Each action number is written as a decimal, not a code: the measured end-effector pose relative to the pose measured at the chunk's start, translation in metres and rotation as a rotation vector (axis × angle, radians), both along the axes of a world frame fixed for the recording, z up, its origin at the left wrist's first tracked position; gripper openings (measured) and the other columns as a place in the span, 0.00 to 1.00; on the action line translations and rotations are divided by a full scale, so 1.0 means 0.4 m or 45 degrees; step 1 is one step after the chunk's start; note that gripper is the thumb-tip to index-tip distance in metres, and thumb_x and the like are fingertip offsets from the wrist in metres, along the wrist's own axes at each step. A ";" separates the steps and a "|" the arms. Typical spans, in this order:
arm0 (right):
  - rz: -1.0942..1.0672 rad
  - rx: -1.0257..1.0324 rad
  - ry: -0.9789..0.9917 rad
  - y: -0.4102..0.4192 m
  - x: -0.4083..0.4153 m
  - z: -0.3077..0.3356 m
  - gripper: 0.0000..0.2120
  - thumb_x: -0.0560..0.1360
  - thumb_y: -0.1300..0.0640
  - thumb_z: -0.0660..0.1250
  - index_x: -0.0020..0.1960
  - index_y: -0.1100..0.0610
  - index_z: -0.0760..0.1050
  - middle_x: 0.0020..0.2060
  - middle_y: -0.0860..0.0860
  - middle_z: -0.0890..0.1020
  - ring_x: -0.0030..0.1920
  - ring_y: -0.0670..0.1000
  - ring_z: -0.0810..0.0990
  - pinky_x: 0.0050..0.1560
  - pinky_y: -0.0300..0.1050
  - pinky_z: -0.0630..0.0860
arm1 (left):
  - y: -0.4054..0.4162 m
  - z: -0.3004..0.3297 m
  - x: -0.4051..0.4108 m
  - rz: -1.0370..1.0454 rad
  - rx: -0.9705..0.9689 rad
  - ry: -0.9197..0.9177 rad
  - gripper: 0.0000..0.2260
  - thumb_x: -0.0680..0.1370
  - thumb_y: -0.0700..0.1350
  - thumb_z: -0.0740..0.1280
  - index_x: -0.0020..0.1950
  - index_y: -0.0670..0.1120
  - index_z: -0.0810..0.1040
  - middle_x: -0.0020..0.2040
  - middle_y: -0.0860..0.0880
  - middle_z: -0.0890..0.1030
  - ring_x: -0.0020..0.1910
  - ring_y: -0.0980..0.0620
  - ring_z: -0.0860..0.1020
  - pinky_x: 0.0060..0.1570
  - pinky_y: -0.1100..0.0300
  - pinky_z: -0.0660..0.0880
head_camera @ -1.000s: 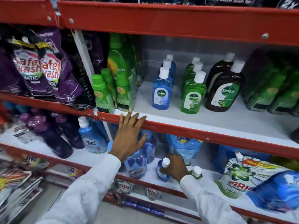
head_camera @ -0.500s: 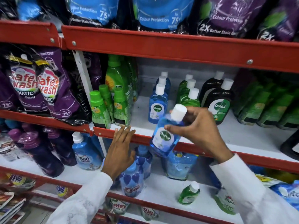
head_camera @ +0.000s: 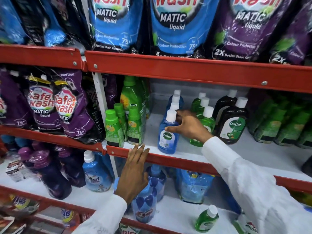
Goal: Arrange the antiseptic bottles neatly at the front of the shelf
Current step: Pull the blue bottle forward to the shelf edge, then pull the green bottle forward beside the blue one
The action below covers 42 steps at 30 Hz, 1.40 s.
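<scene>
A blue antiseptic bottle [head_camera: 167,141] with a white cap stands upright near the front of the middle shelf [head_camera: 179,162]. My right hand [head_camera: 189,127] grips it, thumb on its front and fingers behind. Behind it runs a row of blue antiseptic bottles [head_camera: 175,98]. Right of that row stand green antiseptic bottles [head_camera: 205,114], partly hidden by my hand, then brown antiseptic bottles [head_camera: 233,125]. My left hand [head_camera: 135,171] lies flat and open on the shelf's red front rim. A small green antiseptic bottle [head_camera: 206,220] lies tilted on the lower shelf.
Green-capped cleaner bottles [head_camera: 114,129] crowd the left end of the middle shelf. Green refill packs [head_camera: 280,125] fill its right end. Purple detergent pouches [head_camera: 67,108] hang to the left. Blue detergent bottles [head_camera: 96,173] and pouches stand on the lower shelf.
My right hand carried the blue bottle up from the lower shelf and stood it in front of the blue row. The left hand stayed on the red rim. The view tilted upward.
</scene>
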State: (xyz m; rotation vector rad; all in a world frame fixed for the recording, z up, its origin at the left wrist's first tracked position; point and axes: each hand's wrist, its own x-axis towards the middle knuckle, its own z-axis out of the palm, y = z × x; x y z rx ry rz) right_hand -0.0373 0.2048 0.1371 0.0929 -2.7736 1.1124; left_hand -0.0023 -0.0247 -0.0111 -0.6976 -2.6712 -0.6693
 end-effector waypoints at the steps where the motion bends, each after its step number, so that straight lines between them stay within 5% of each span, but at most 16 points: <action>1: -0.010 0.017 -0.008 -0.002 -0.006 -0.001 0.32 0.66 0.49 0.80 0.66 0.54 0.74 0.60 0.51 0.84 0.58 0.53 0.82 0.63 0.54 0.78 | 0.002 0.001 0.000 0.002 -0.002 0.005 0.37 0.72 0.40 0.67 0.79 0.48 0.56 0.82 0.48 0.56 0.82 0.48 0.48 0.81 0.52 0.43; 6: -0.035 0.022 0.039 -0.009 0.014 0.001 0.28 0.65 0.50 0.81 0.61 0.54 0.78 0.55 0.50 0.85 0.53 0.51 0.84 0.57 0.50 0.81 | 0.013 0.006 0.008 0.063 -0.078 0.022 0.38 0.72 0.44 0.69 0.79 0.46 0.56 0.81 0.46 0.59 0.81 0.44 0.51 0.81 0.48 0.45; 9: -0.079 0.080 0.157 0.004 0.068 -0.003 0.28 0.64 0.49 0.82 0.61 0.54 0.80 0.53 0.47 0.86 0.50 0.47 0.84 0.51 0.39 0.80 | 0.033 0.006 0.027 0.104 -0.160 0.057 0.39 0.72 0.48 0.70 0.79 0.47 0.55 0.80 0.44 0.59 0.81 0.40 0.51 0.80 0.40 0.44; 15: -0.194 0.031 0.438 0.113 0.286 -0.106 0.18 0.69 0.58 0.78 0.58 0.50 0.82 0.50 0.44 0.85 0.46 0.44 0.83 0.52 0.37 0.80 | 0.138 -0.006 0.076 -0.103 -0.187 0.252 0.37 0.69 0.48 0.71 0.77 0.48 0.64 0.74 0.41 0.71 0.75 0.37 0.67 0.73 0.30 0.61; 20: -0.099 0.123 0.028 0.254 0.416 -0.311 0.17 0.69 0.61 0.76 0.57 0.50 0.82 0.52 0.42 0.85 0.50 0.44 0.84 0.56 0.43 0.80 | 0.241 0.003 0.089 -0.145 -0.157 0.231 0.35 0.69 0.47 0.72 0.75 0.48 0.68 0.66 0.42 0.76 0.68 0.37 0.73 0.74 0.29 0.58; 24: 0.057 0.289 -0.422 0.315 0.439 -0.481 0.24 0.69 0.56 0.76 0.65 0.52 0.77 0.61 0.46 0.82 0.58 0.49 0.81 0.60 0.37 0.74 | 0.267 0.005 0.097 -0.091 -0.105 0.177 0.32 0.70 0.46 0.72 0.74 0.47 0.69 0.62 0.42 0.76 0.65 0.38 0.73 0.75 0.29 0.55; 30: 0.107 0.310 -0.450 0.315 0.418 -0.600 0.17 0.65 0.57 0.77 0.54 0.52 0.81 0.51 0.48 0.86 0.49 0.47 0.82 0.50 0.41 0.76 | 0.262 0.005 0.102 -0.103 -0.154 0.142 0.34 0.70 0.45 0.72 0.75 0.48 0.67 0.62 0.43 0.75 0.65 0.40 0.72 0.76 0.30 0.53; 36: 0.100 0.311 -0.363 0.321 0.426 -0.518 0.20 0.64 0.50 0.77 0.54 0.48 0.80 0.48 0.45 0.86 0.44 0.44 0.82 0.46 0.44 0.80 | 0.264 0.007 0.104 -0.071 -0.190 0.120 0.34 0.71 0.49 0.70 0.76 0.52 0.63 0.63 0.46 0.73 0.68 0.43 0.69 0.78 0.34 0.52; 42: 0.023 0.072 0.026 0.303 0.464 -0.211 0.20 0.58 0.48 0.79 0.47 0.48 0.80 0.37 0.44 0.86 0.35 0.44 0.83 0.34 0.42 0.81 | 0.266 0.001 0.104 -0.054 -0.156 0.091 0.35 0.71 0.49 0.71 0.76 0.53 0.63 0.63 0.46 0.73 0.67 0.43 0.70 0.78 0.34 0.52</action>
